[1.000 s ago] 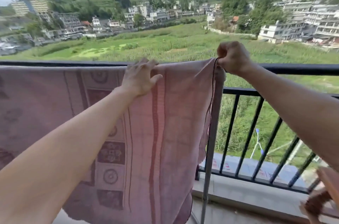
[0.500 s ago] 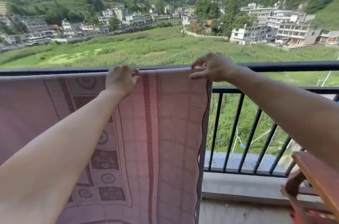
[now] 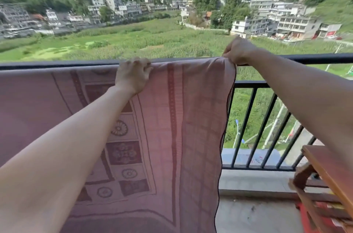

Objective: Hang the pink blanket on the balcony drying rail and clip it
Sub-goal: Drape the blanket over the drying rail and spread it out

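Note:
The pink blanket (image 3: 191, 127), patterned with darker bands and flower squares, hangs over the black balcony rail (image 3: 309, 58) and covers its left and middle stretch. My left hand (image 3: 131, 76) lies on the blanket's top fold, fingers curled over the rail. My right hand (image 3: 238, 50) pinches the blanket's right top corner, bunching the cloth there. The blanket's dark-trimmed right edge hangs down in front of the railing bars. No clip is in view.
A wooden table or stool (image 3: 328, 173) stands at the lower right, with red items (image 3: 313, 219) beneath it. The railing's vertical bars (image 3: 252, 127) and a concrete ledge (image 3: 254, 183) lie right of the blanket. Beyond are fields and buildings.
My right hand has shifted right along the rail and closed on the blanket's corner, pulling the top edge sideways. My left hand stays on the fold. The camera view has swung slightly.

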